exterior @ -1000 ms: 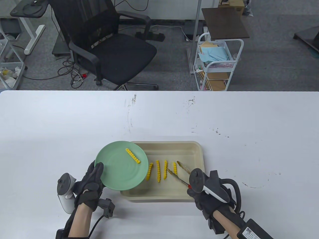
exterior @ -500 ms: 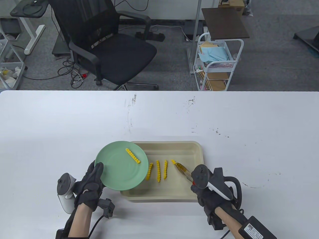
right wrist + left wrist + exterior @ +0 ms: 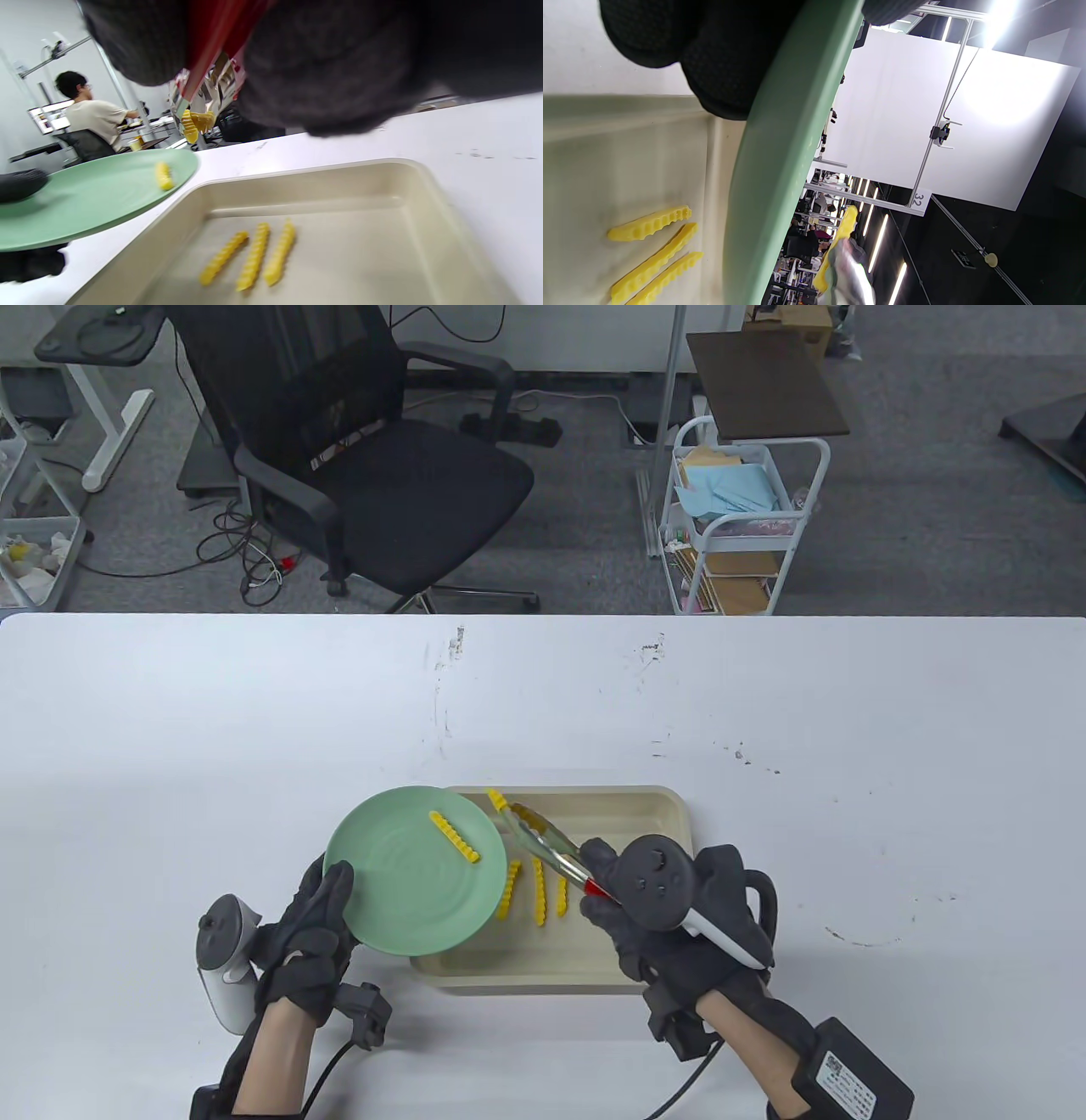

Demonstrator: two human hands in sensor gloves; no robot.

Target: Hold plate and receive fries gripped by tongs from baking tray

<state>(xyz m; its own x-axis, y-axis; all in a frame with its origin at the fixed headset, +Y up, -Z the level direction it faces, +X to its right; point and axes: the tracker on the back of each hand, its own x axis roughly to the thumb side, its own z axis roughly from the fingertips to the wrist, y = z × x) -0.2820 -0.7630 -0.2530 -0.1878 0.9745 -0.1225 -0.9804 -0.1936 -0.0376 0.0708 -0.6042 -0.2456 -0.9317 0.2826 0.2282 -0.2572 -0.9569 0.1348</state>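
Observation:
My left hand (image 3: 310, 937) grips the near-left rim of a green plate (image 3: 399, 891) and holds it over the left end of the beige baking tray (image 3: 670, 823). One yellow crinkle fry (image 3: 453, 836) lies on the plate. My right hand (image 3: 653, 916) holds metal tongs (image 3: 543, 844) with red handles. The tongs pinch a fry (image 3: 496, 799) above the plate's far-right rim. Three fries (image 3: 536, 889) lie in the tray. The right wrist view shows the gripped fry (image 3: 193, 123) above the plate (image 3: 85, 199) and the tray's fries (image 3: 254, 254).
A white table (image 3: 254, 729) carries the tray. A black office chair (image 3: 373, 458) and a white cart (image 3: 738, 517) stand beyond the far edge. A black box (image 3: 857, 1073) on a cable lies by my right forearm.
The tongs closed on the rightmost fry in the tray, lifted it and carried it left to the plate's rim. My right hand moved left with them. The plate and left hand stayed still.

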